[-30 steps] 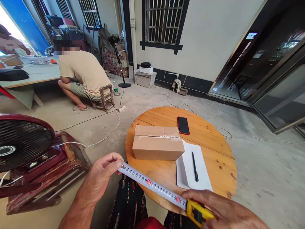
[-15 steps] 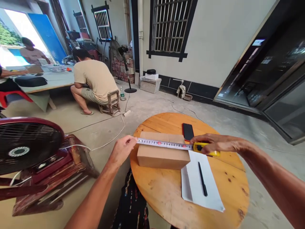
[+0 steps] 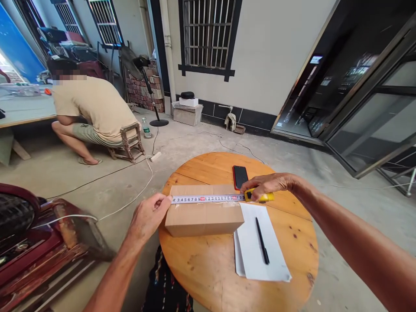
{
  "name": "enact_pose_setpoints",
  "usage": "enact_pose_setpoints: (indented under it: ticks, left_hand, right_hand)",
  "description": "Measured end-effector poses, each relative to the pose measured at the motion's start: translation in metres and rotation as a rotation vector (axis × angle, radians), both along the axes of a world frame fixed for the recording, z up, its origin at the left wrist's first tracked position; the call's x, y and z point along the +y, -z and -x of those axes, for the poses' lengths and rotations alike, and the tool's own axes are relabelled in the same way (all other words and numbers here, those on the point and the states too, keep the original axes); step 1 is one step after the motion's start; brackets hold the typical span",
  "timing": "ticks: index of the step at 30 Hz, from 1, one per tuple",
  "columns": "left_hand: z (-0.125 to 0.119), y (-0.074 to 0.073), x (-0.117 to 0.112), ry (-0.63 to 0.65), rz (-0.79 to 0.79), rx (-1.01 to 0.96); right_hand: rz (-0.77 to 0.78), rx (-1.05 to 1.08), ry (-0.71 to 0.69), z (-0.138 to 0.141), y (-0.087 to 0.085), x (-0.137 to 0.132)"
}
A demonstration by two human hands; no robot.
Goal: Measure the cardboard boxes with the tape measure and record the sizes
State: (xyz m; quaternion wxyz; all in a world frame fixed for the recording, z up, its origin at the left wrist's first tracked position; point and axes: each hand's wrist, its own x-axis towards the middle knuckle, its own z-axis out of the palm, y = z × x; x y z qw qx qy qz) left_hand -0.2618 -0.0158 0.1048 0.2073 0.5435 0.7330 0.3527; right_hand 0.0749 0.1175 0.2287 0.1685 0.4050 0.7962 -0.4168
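A brown cardboard box (image 3: 204, 219) lies on a round wooden table (image 3: 208, 264). Across its top runs the white blade of a tape measure (image 3: 260, 196), pulled out lengthwise. My left hand (image 3: 147, 216) pinches the blade's free end at the box's left edge. At the right edge, my right hand (image 3: 271, 184) grips the yellow case from above. White paper sheets (image 3: 276, 260) lie to the right of the box, partly beneath its corner, and a black pen (image 3: 262, 240) rests on them. Behind my right hand is a phone (image 3: 240, 175) in a red case.
A person (image 3: 94, 108) sits on a low wooden stool (image 3: 131, 143) at a worktable (image 3: 29, 108). A dark red fan (image 3: 19, 229) stands at the lower left. Cables (image 3: 147, 177) cross the concrete floor. A glass door (image 3: 373, 125) stands at the right.
The view has turned right, so the surroundings appear further left. Both hands keep their hold on the tape, which still spans the box top.
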Motion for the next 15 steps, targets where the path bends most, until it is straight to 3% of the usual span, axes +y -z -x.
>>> enact_pose_setpoints:
  ticks: [7, 11, 15]
  left_hand:
    - [-0.016, 0.019, -0.004, -0.114, -0.277, -0.063]
    - [-0.022, 0.016, -0.004, -0.076, -0.391, -0.068]
    - [-0.022, 0.011, -0.005, -0.037, -0.411, -0.052]
  right_hand:
    - [0.052, -0.003, 0.002, 0.001, 0.004, 0.002]
    - [-0.058, -0.035, 0.009, -0.005, 0.008, 0.008]
    - [-0.071, -0.047, -0.014, -0.006, 0.011, 0.012]
